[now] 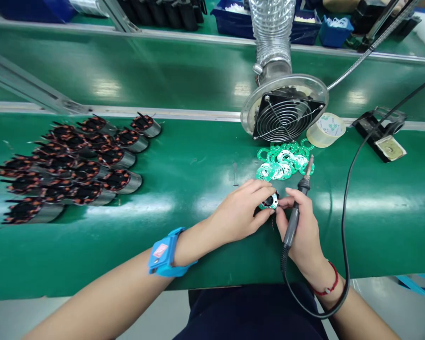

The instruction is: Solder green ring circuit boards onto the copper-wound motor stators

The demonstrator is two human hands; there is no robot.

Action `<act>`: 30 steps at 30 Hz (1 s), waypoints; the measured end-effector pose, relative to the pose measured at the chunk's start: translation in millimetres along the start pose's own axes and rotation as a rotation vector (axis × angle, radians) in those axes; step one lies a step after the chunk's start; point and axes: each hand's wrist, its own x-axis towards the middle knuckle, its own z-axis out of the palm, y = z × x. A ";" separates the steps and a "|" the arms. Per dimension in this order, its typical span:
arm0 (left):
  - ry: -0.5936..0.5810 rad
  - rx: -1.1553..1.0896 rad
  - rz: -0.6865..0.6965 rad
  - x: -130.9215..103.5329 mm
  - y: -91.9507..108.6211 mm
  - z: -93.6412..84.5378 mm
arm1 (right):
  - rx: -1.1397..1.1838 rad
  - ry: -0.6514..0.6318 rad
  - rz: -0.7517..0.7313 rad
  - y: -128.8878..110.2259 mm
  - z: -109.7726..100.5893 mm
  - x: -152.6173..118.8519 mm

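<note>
My left hand [246,208], with a blue strap on its wrist, has its fingers and thumb closed round a small round part with a green-and-white ring board [270,201] on top. My right hand [301,226] holds a soldering iron [293,219] between thumb and fingers, its tip pointing up and away from me. The right fingertips also touch the right side of the round part. Just beyond the hands lies a pile of green and white ring boards [283,163]. The part's lower body is mostly hidden by my fingers.
Many wound motor stators [88,170] stand at the left of the green table [191,189]. A fume fan [285,113] hangs beyond the ring boards. Right of it are a tape roll [326,130] and an iron stand [382,137]. The black cable [344,222] loops past my right forearm.
</note>
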 end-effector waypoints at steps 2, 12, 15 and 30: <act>0.058 0.029 -0.011 -0.3 -0.8 6.7 | 0.037 0.009 0.043 -1.2 -0.2 -1.5; 0.029 -0.002 -0.036 -2.4 -17.8 10.5 | -0.055 -0.135 -0.012 -0.8 -13.0 9.7; -0.073 0.049 -0.096 -8.1 -22.2 -3.3 | -0.104 -0.364 -0.158 -5.6 -19.2 27.7; -0.020 -0.815 -0.552 -3.2 -15.4 -14.3 | -0.199 -0.225 -0.370 -8.8 -2.3 19.4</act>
